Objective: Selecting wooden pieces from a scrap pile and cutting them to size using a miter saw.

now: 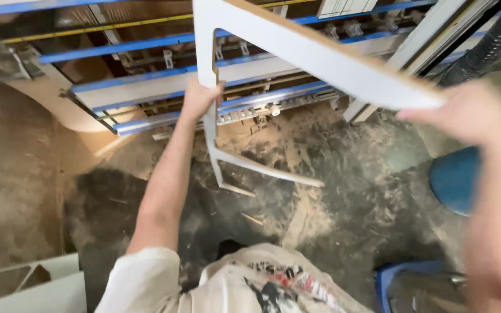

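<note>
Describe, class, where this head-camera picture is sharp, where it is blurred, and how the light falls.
Head view: the right hand is smeared and soft near the lens; the left hand gripping the white panel offcut is fairly sharp; the dusty floor is evenly, dimly lit, with a dark patch lower left; straight edges bow slightly.

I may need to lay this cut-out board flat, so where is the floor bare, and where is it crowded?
The sawdust floor between the blue-railed machine and the blue drum is bare. The left hand and right hand hold the white board. It is crowded lower left by white offcuts.
</note>
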